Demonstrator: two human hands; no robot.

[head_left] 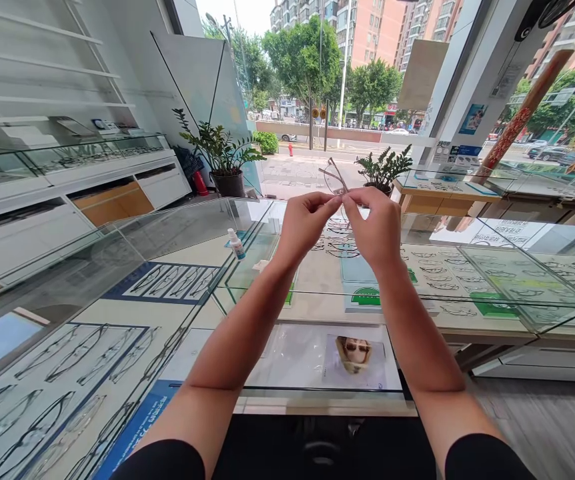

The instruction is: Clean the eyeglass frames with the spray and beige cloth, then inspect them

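A thin-framed pair of eyeglasses (336, 179) is held up in front of me, between both hands and above the glass counter. My left hand (305, 223) pinches it from the left with thumb and forefinger. From the right, my right hand (375, 223) grips it the same way, so the fingertips of both hands nearly meet. One temple sticks up toward the window. The fingers cover part of the frame, and its lower part is hard to make out.
A small spray bottle (236, 245) stands on the glass counter left of my arms. Rows of eyeglasses (175, 281) lie on trays under the glass to the left, more (432, 270) to the right. Potted plants (228, 180) stand beyond, before the window.
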